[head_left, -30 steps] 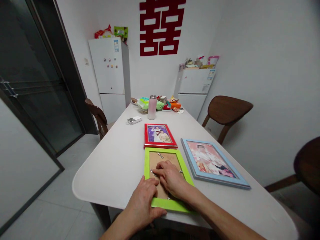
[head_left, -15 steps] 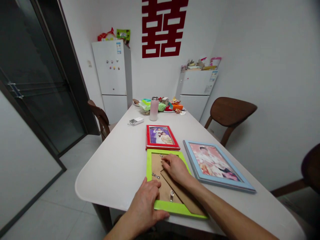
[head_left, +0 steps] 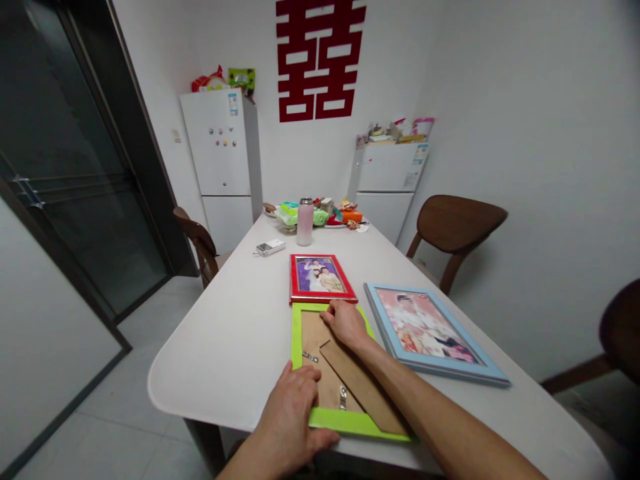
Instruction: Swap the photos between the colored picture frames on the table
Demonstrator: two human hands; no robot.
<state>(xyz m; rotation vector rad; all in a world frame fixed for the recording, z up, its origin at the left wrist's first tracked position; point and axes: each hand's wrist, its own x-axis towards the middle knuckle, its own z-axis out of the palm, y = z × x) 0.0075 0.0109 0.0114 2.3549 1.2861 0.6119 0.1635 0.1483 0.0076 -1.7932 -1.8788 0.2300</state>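
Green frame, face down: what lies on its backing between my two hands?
In the head view, between left hand and right hand on the green frame: brown backing board, stand leg, a metal clip.

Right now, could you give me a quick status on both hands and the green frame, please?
Left hand flat on green frame's near corner. Right hand at its far edge, fingers on the backing board. Frame face down; red frame butts against it.

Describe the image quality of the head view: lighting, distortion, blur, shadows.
Head view: even indoor light, soft shadows only. Wide-angle distortion bends the white table edge and tilts the door frame at left. The faces in the blue frame are blurred out. The left hand, right hand and green frame are sharp. Corners darken slightly.
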